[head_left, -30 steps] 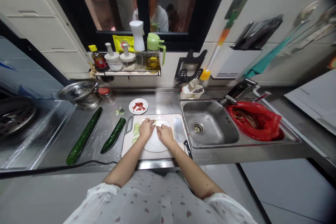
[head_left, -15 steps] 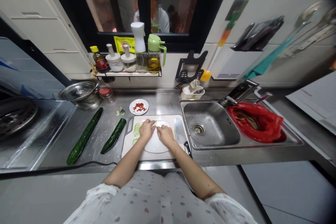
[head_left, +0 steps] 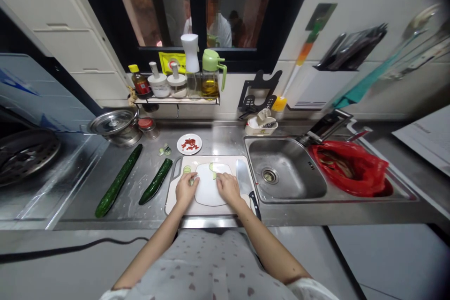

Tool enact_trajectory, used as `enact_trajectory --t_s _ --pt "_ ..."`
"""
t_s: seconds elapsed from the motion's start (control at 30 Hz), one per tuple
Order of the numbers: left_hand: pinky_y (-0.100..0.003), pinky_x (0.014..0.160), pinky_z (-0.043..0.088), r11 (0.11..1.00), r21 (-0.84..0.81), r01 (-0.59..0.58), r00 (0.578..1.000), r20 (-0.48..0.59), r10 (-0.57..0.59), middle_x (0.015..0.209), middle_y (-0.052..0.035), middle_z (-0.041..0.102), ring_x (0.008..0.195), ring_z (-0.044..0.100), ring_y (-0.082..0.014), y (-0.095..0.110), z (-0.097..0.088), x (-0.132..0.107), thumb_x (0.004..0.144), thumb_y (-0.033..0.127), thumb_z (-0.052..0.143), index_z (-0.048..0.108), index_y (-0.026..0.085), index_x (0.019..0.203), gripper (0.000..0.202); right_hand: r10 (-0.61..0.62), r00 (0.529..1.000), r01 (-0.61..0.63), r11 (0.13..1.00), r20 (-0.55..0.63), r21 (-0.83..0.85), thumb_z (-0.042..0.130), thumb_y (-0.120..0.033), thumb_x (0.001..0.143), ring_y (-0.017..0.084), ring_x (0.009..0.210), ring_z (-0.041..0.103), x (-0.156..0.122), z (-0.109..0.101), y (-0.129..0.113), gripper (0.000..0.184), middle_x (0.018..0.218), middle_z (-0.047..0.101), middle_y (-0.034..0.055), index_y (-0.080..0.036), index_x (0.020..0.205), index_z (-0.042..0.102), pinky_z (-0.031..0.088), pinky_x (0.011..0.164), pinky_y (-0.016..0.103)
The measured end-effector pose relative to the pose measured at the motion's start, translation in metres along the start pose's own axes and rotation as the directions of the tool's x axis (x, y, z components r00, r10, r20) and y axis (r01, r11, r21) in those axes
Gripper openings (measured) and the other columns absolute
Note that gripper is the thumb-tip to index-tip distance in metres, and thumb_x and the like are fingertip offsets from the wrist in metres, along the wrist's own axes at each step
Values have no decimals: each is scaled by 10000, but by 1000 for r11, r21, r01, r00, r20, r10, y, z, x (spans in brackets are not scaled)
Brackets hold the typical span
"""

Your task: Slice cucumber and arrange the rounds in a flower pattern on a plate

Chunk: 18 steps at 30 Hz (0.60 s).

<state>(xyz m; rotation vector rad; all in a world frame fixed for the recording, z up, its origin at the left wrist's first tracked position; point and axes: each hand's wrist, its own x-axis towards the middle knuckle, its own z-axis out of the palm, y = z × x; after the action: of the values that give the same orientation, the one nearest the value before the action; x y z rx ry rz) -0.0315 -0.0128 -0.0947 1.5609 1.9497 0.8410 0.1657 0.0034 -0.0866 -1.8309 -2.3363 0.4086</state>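
Note:
A squarish white plate (head_left: 210, 192) lies on the pale cutting board (head_left: 171, 199). My left hand (head_left: 186, 189) is at the board's left side, its thumb and fingers closed around cucumber slices (head_left: 191, 181). More pale green slices (head_left: 187, 169) show just beyond its fingertips. Over the plate's right half, my right hand (head_left: 229, 187) has its fingers bent together at a cucumber slice (head_left: 214, 176). Another slice (head_left: 211, 166) lies near the plate's far edge. A knife with a broad blade (head_left: 242, 176) and black handle rests along the board's right side.
Left of the board lie a shorter cucumber (head_left: 156, 182) and a longer one (head_left: 118, 181). Behind the board are cucumber ends (head_left: 165, 151) and a small plate (head_left: 190, 152) with chopped red bits. A sink (head_left: 286, 173) and red plastic bag (head_left: 355, 168) are on the right.
My hands have drawn apart. The left moved from the plate to the slices at the board's left; the right shifted slightly right and nearer. Cucumber slices on the plate are now uncovered.

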Motion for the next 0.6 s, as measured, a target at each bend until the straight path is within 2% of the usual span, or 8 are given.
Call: enact_trajectory --t_s 0.13,0.3,0.43,0.6 --pt "-277 779 473 995 23 101 994 -32 -100 1012 -42 676 876 631 -184 -23 -13 -20 834 365 570 697 239 1039 272 6 999 -3 999 -47 53 376 -265 978 200 1000 563 -13 2 2 333 1036 670 69 -220 1194 625 316 882 297" --pt "-283 723 432 961 158 227 974 -51 -222 924 -25 665 855 626 -195 -44 -23 -44 840 421 549 638 240 1081 314 19 993 -1 988 -118 153 378 -259 974 195 983 574 -28 4 6 336 1009 681 71 -203 1164 649 332 887 288" --pt "-358 809 406 911 307 275 961 -72 -266 933 -50 670 915 620 -245 -46 -28 -53 821 500 559 617 228 1082 382 41 991 -16 981 -127 195 371 -248 974 191 959 585 -36 5 7 335 985 691 69 -193 1125 665 345 885 285" --pt "-420 880 366 894 352 277 960 -64 -272 990 -71 672 978 607 -273 -39 -30 -51 819 539 548 633 232 1051 395 44 991 -17 979 -128 202 359 -258 977 193 960 590 -40 5 7 344 995 692 79 -187 1117 665 361 883 289"
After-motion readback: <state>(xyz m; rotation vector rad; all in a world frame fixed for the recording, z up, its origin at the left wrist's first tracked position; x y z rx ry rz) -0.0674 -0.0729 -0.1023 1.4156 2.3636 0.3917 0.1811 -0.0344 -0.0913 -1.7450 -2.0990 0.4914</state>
